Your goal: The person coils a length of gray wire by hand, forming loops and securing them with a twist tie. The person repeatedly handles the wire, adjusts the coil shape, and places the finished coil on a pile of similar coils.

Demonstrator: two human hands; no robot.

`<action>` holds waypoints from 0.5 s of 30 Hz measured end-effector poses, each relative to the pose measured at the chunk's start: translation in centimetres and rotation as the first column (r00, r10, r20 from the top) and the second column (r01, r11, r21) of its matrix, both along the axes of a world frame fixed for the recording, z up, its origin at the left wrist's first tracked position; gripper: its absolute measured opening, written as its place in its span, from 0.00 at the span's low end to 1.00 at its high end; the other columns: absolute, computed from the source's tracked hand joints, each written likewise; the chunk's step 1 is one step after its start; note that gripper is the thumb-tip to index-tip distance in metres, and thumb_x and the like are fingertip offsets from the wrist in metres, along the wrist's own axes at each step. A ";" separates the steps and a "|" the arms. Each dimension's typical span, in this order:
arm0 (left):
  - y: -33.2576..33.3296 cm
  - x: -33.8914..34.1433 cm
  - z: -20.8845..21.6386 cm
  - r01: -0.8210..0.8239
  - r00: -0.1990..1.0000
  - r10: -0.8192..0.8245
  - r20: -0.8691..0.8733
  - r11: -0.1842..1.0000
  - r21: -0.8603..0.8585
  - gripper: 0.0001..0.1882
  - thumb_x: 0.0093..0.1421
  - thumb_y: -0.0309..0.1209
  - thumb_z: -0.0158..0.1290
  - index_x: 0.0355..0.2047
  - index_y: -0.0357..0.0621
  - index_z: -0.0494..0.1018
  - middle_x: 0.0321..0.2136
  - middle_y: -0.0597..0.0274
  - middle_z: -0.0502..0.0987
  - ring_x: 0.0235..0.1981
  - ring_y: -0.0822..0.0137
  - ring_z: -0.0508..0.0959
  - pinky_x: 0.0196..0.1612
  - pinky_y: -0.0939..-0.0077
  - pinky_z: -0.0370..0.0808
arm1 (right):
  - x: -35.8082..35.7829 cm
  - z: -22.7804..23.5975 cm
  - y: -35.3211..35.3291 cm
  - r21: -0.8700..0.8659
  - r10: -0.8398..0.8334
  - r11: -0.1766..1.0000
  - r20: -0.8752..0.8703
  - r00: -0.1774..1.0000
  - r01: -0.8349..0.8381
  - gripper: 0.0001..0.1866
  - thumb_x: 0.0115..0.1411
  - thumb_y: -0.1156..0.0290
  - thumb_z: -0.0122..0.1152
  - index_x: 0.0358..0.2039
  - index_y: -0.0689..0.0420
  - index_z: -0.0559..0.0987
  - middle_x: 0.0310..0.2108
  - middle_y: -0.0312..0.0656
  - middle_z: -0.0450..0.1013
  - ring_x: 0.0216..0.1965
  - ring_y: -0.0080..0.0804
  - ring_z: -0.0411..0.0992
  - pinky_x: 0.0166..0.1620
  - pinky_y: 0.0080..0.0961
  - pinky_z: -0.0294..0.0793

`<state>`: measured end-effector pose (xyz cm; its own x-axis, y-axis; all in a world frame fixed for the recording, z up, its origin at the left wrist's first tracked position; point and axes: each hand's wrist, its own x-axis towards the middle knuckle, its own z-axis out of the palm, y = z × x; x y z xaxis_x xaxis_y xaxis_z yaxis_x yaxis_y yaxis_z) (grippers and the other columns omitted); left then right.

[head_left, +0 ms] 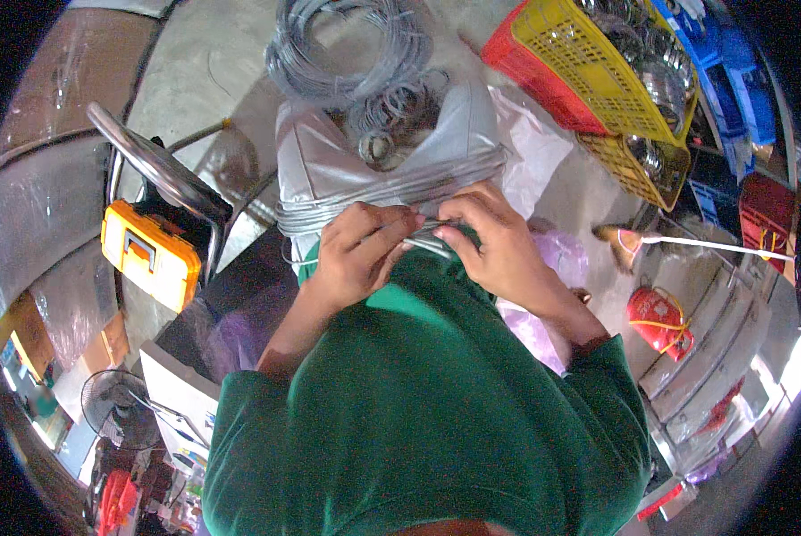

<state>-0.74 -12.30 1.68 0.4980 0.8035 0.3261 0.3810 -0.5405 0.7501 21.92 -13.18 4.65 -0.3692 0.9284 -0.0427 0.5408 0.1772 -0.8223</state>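
A loose bundle of thin grey cable or wire (347,204) lies across my lap, over grey trousers (304,161). My left hand (357,252) pinches strands at the near side of the bundle, thumb and fingers pressed together. Close beside it, my right hand (492,239) grips the same strands between thumb and forefinger. A short stretch of cable shows in the narrow gap between the two hands. On the floor past my knees sits a large coil of similar cable (295,70), with smaller coils (402,103) next to it.
At the far right stand a yellow basket (568,55) of shiny metal coils, a red basket (543,94) and blue bins (740,85). To the left is an orange case (150,259) by a metal tube frame (155,161). A red canister (658,320) lies at the right.
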 end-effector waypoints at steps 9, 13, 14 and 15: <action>-2.5 0.1 -2.0 -0.066 0.997 0.058 0.046 0.978 0.199 0.18 0.45 0.21 0.64 0.40 0.40 0.79 0.37 0.58 0.81 0.30 0.64 0.81 0.28 0.73 0.78 | -0.5 -2.1 -3.0 0.209 0.011 0.978 0.039 0.999 -0.019 0.16 0.56 0.75 0.66 0.44 0.57 0.73 0.41 0.47 0.71 0.43 0.49 0.73 0.45 0.41 0.76; -2.5 0.6 -2.0 -0.184 0.983 0.184 0.014 0.977 0.104 0.17 0.49 0.20 0.62 0.41 0.39 0.79 0.37 0.56 0.81 0.30 0.62 0.82 0.31 0.72 0.79 | -1.3 -3.0 -2.4 0.274 -0.080 0.960 0.079 0.994 0.055 0.12 0.56 0.77 0.66 0.41 0.60 0.75 0.40 0.47 0.72 0.38 0.48 0.74 0.39 0.39 0.76; -2.4 0.8 -1.9 -0.217 0.976 0.217 0.002 0.976 0.034 0.16 0.51 0.20 0.62 0.41 0.40 0.79 0.37 0.56 0.81 0.30 0.62 0.82 0.31 0.72 0.79 | -1.6 -3.1 -2.2 0.266 -0.110 0.960 0.083 0.990 0.084 0.13 0.56 0.76 0.66 0.41 0.60 0.75 0.40 0.47 0.72 0.38 0.48 0.74 0.39 0.40 0.76; -2.2 1.0 -1.9 -0.254 0.967 0.254 -0.014 0.967 -0.036 0.15 0.52 0.20 0.62 0.41 0.40 0.79 0.37 0.56 0.81 0.30 0.62 0.82 0.31 0.71 0.80 | -1.9 -3.1 -1.9 0.246 -0.142 0.962 0.091 0.986 0.116 0.13 0.56 0.76 0.66 0.41 0.60 0.74 0.40 0.48 0.71 0.38 0.49 0.74 0.39 0.40 0.76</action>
<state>0.27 -14.54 -0.22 0.2790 0.9155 0.2898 0.5088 -0.3969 0.7639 20.05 -15.12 1.50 -0.2513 0.9556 0.1539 0.6542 0.2849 -0.7006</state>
